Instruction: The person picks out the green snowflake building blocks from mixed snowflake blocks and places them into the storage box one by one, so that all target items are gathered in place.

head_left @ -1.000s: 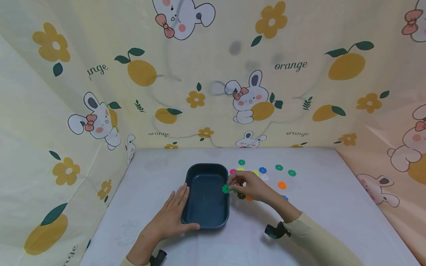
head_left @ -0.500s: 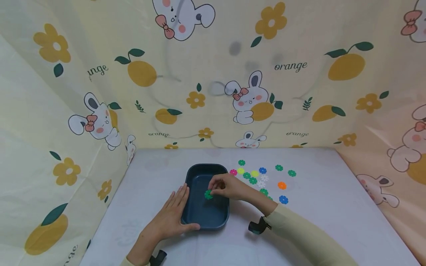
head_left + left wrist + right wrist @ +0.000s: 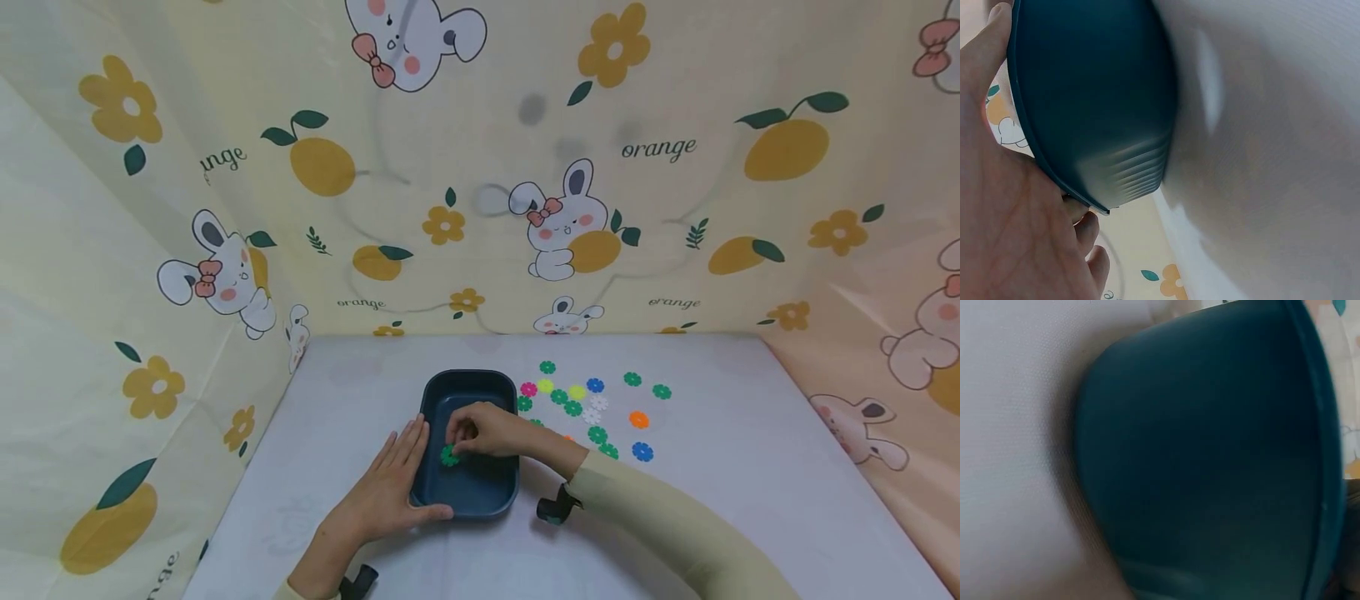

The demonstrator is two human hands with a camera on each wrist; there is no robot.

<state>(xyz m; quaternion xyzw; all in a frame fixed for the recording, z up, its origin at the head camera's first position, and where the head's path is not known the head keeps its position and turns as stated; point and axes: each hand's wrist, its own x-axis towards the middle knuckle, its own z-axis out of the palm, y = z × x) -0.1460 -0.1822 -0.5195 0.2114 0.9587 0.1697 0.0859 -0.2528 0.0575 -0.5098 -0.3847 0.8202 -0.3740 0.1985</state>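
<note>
Right hand: the right hand [image 3: 486, 432] reaches over the tray, fingertips pinching a green flower piece [image 3: 448, 455] low above the tray's floor.
Left hand: the left hand [image 3: 390, 483] lies flat, fingers straight, against the tray's wall at 9 o'clock.
Tray: the dark blue tray [image 3: 468, 502] sits on the white table [image 3: 750, 467], mid-table.
Loose pieces: scattered flower pieces [image 3: 592, 408] lie at 3 o'clock of the tray, near it.
</note>
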